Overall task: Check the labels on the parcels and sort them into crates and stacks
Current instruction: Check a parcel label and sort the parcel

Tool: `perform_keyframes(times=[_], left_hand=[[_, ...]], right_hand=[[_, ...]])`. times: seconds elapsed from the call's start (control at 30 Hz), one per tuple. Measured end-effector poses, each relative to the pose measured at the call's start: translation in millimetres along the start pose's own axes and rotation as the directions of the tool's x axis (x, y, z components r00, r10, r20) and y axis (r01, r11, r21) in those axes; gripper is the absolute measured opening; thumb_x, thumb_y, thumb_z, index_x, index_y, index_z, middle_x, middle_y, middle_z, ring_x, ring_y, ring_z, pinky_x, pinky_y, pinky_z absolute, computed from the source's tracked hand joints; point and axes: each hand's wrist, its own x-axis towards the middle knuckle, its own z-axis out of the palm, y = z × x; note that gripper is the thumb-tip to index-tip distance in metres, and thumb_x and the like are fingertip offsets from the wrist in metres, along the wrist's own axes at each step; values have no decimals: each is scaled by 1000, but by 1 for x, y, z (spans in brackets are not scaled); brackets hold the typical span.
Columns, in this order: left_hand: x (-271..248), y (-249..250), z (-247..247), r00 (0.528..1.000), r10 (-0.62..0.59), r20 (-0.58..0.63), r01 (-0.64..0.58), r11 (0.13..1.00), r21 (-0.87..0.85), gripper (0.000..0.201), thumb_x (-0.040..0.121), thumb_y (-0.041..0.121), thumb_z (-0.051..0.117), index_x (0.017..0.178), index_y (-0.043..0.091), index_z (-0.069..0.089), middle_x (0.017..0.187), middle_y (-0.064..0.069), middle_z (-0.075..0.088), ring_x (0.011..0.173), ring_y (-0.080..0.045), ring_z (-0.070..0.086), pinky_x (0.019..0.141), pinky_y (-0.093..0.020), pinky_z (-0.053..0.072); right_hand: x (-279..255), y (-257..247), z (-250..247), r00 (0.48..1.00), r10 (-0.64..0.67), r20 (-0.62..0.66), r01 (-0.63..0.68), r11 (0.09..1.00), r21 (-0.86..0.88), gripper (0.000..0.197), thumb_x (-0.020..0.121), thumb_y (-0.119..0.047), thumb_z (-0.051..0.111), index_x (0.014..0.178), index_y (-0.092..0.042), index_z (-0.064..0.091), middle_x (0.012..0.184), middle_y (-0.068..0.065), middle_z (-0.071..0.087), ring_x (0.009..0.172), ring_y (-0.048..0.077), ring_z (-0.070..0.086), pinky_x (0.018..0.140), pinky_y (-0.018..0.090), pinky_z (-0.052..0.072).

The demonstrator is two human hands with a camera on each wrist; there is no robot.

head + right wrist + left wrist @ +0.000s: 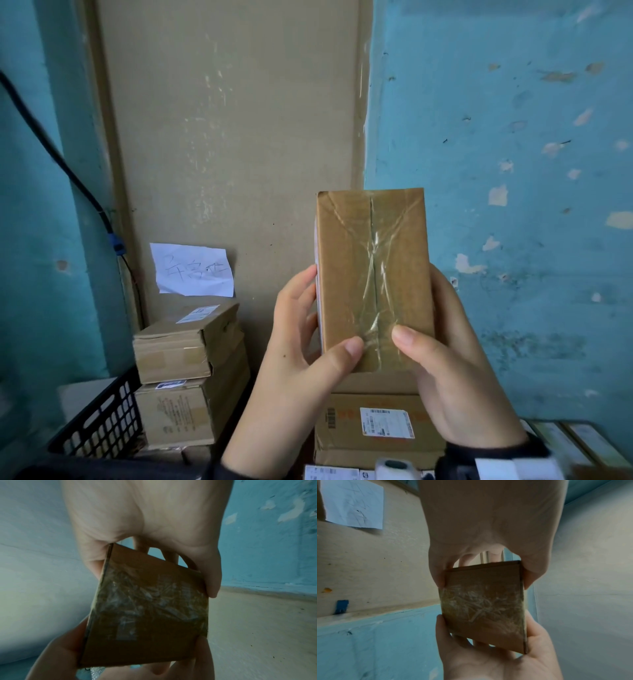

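A small brown cardboard parcel sealed with clear tape is held upright in front of me, its taped seam side facing me; no label shows on this face. My left hand grips its left edge with the thumb on the front near the bottom. My right hand grips the right edge, thumb also on the front. In the left wrist view the parcel's end face sits between both hands; the right wrist view shows the same parcel from below.
Two stacked brown boxes stand at the left beside a black plastic crate. A labelled carton lies below my hands. A handwritten paper note hangs on the beige panel. Blue peeling walls surround; a black cable runs down the left.
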Motion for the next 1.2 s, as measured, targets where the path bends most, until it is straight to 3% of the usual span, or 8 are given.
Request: perform_keyframes(times=[0.23, 0.43, 0.6, 0.73, 0.83, 0.93, 1.07, 1.2], left_hand=[[-5, 7, -3, 999, 36, -6, -36, 999, 15, 76, 75, 38, 71, 144, 30, 39, 145, 0, 52, 135, -19, 49, 109, -48, 41], [-8, 8, 0, 975, 147, -165, -132, 986, 101, 60, 74, 43, 68, 131, 29, 53, 130, 9, 64, 124, -14, 58, 93, -24, 52], [-8, 9, -3, 927, 258, -273, -195, 952, 236, 56, 80, 45, 61, 133, 47, 43, 133, 12, 60, 123, -14, 59, 98, -48, 51], [-8, 8, -8, 894, 356, -272, -222, 879, 421, 47, 92, 25, 50, 124, 59, 50, 131, 17, 61, 123, -8, 58, 102, -35, 49], [-9, 7, -7, 899, 325, -292, -168, 873, 457, 49, 90, 19, 45, 120, 55, 58, 132, 12, 61, 127, -4, 54, 104, -27, 46], [-12, 9, -2, 929, 231, -290, -116, 924, 365, 39, 85, 49, 54, 123, 52, 61, 132, 20, 60, 125, 4, 52, 99, -15, 44], [-14, 9, 3, 979, 65, -192, -19, 972, 234, 85, 64, 80, 62, 135, 36, 47, 131, 20, 59, 120, 0, 57, 96, -29, 47], [-13, 9, 9, 979, -14, -202, 40, 992, 124, 78, 61, 60, 70, 130, 33, 47, 126, 19, 63, 117, -3, 61, 90, -26, 54]], right_hand=[[-1, -5, 8, 998, 10, 64, -7, 999, -35, 69, 67, -40, 82, 130, -43, 55, 135, -1, 60, 122, 21, 60, 91, 30, 53], [-3, -4, 6, 999, 28, 19, -27, 996, -86, 91, 63, -68, 76, 142, -35, 45, 140, -3, 57, 130, 22, 53, 109, 55, 36], [-5, 0, 4, 998, -5, -55, -5, 984, -180, 85, 54, -72, 79, 132, -53, 50, 142, -8, 53, 131, 16, 51, 103, 44, 44], [-4, 5, 1, 984, -25, -174, -13, 977, -211, 98, 44, -75, 82, 132, -62, 41, 140, -20, 52, 132, 7, 48, 109, 45, 38], [-9, 0, 2, 994, -32, -103, 4, 965, -262, 85, 58, -71, 76, 134, -40, 52, 129, -10, 64, 123, 13, 58, 107, 49, 39], [-13, -4, 3, 992, -37, -117, -6, 937, -349, 72, 62, -76, 68, 124, -40, 59, 120, -12, 68, 116, 11, 62, 104, 50, 42], [-15, -4, 1, 989, -25, -146, -25, 944, -329, 52, 79, -47, 74, 127, -39, 59, 124, -11, 66, 115, 11, 63, 104, 48, 43], [-15, -4, 0, 994, 16, -105, -42, 968, -247, 75, 66, -61, 77, 134, -42, 52, 134, -8, 61, 120, 15, 61, 105, 48, 43]])
